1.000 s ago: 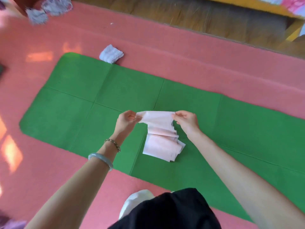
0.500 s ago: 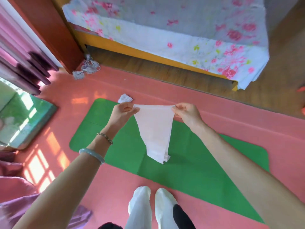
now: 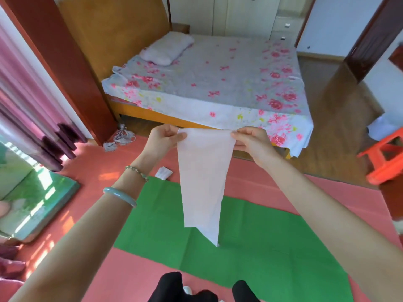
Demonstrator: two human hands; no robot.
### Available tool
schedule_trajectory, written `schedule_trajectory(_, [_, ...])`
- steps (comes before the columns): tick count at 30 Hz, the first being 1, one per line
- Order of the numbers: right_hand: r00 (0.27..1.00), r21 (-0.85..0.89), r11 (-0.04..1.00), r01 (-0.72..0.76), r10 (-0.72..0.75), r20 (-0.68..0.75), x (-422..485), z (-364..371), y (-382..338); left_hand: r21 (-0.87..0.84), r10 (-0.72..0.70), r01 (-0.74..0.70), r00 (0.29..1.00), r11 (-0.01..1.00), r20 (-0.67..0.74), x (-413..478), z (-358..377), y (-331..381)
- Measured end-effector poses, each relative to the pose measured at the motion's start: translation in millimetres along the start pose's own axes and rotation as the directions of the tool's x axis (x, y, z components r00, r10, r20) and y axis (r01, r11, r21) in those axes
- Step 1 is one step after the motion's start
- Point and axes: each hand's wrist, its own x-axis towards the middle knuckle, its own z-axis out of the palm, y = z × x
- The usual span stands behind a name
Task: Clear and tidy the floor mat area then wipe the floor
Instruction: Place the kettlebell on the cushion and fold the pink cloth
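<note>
A pale pink cloth hangs in the air in front of me, held by its two top corners. My left hand pinches the left corner and my right hand pinches the right one. The cloth narrows toward a point low down, above the green floor mat. The mat lies flat on the pink floor covering. A small white folded cloth lies on the pink floor just beyond the mat's far left corner.
A bed with a flowered sheet stands ahead. An orange plastic stool is at the right. A tangle of white cord lies by a dark red post. Purple curtains hang at the left.
The cloth has been lifted off the green mat and now hangs fully unfolded at chest height. My view has risen from the floor to take in the bed and the room.
</note>
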Motion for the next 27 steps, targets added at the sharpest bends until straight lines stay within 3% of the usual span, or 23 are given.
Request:
schedule_trajectory(2, [1.000, 0.038, 0.999, 0.003, -0.003, -0.001, -5, 0, -8, -0.138, -0.034, 0.035, 0.999, 0.990, 0.015, -4, 2, 10])
schedule_trajectory(6, [1.000, 0.108, 0.994, 0.012, -0.010, -0.020, -14, -1, -16, -0.339, -0.173, 0.237, 0.963, 0.910, 0.207, -10, 3, 20])
schedule_trajectory(9, [1.000, 0.177, 0.984, 0.009, -0.010, 0.008, -20, -2, -15, -0.528, -0.333, 0.442, 0.896, 0.725, 0.292, -11, 6, 16])
schedule_trajectory(11, [0.999, 0.227, 0.974, -0.005, -0.004, 0.042, -23, -1, -13, -0.533, -0.412, 0.508, 0.861, 0.677, 0.297, -10, 12, 9])
schedule_trajectory(13, [0.998, 0.289, 0.957, -0.038, 0.023, 0.054, -26, -2, -9, -0.461, -0.449, 0.526, 0.850, 0.715, 0.275, -9, 22, 4])
schedule_trajectory(17, [0.989, 0.412, 0.900, -0.145, 0.140, 0.041, -30, -7, -2, -0.391, -0.469, 0.494, 0.868, 0.777, 0.166, -6, 42, 3])
schedule_trajectory(20, [0.949, 0.494, 0.822, -0.284, 0.313, 0.025, -29, -15, 4, -0.324, -0.381, 0.370, 0.924, 0.871, 0.033, -6, 53, 5])
schedule_trajectory(24, [0.799, 0.473, 0.667, -0.576, 0.582, 0.152, -26, -27, 21, -0.293, -0.261, 0.265, 0.964, 0.919, 0.054, -7, 61, 5])
schedule_trajectory(27, [0.744, 0.409, 0.640, -0.650, 0.645, 0.173, -22, -24, 33, -0.189, -0.149, 0.172, 0.980, 0.967, 0.128, -7, 61, 7])
